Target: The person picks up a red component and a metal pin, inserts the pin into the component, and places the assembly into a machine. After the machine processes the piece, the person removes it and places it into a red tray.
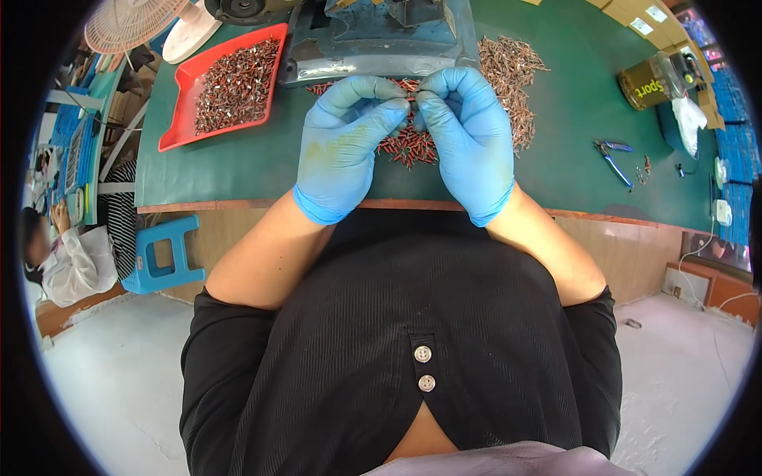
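Black ribbed top with two pale buttons (423,355) fills the lower frame, closest to the lens; bare forearms rise from it toward the bench.

Head view. Both hands in blue gloves, raised together over the near part of a green table (238,170). Left hand (345,143) and right hand (468,135) meet fingertip to fingertip, thumbs and forefingers pressed together on one small red part (410,99) held between them; too small to tell its shape. Directly beneath the hands, a loose heap of red parts (409,147) lies on the green surface. Behind the hands, touching distance, stands a grey-blue metal machine base (373,40). Right of it, a wider scatter of brownish metal pieces (516,79). Left of it, a red tray (184,119) filled with similar pieces. Blue-handled pliers (613,159) lie well apart to the right. Dark cylindrical tin (647,83) at far right, on its side. White fan (131,22) at top left. Blue plastic stool (165,254) on the floor left of the table; another person in white sits at the far left edge.
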